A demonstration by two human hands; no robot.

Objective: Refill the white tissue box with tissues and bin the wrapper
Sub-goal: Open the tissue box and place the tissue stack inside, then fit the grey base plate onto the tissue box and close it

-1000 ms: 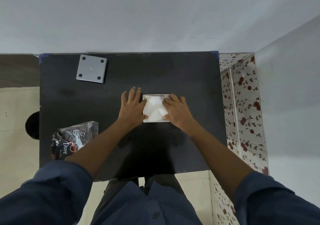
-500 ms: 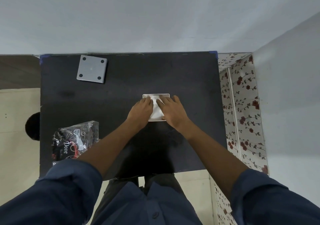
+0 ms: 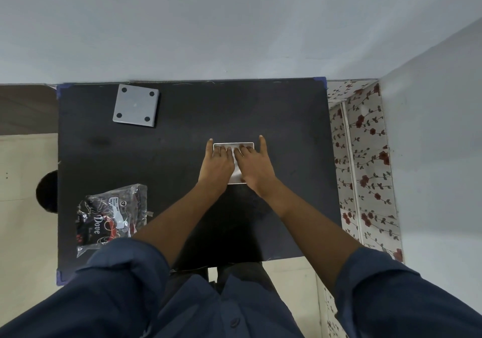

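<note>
The white tissue box (image 3: 233,144) lies open on the black table (image 3: 234,108), right of centre. White tissues (image 3: 236,175) fill it and show between my wrists. My left hand (image 3: 217,164) and my right hand (image 3: 254,167) lie flat side by side on the tissues, fingers stretched toward the box's far rim and thumbs spread outward past its sides. Neither hand grips anything. Most of the box is hidden under my hands. The crumpled dark plastic wrapper (image 3: 109,215) with "Dove" print lies at the table's near left.
A grey square plate (image 3: 136,105) with four dark round feet rests at the far left of the table. A dark round object (image 3: 48,191) sits on the floor beyond the table's left edge. A floral-patterned surface (image 3: 365,168) borders the right side.
My hands moved from the box's two sides onto its top, then slid forward and flattened over the tissues with the thumbs spread out.
</note>
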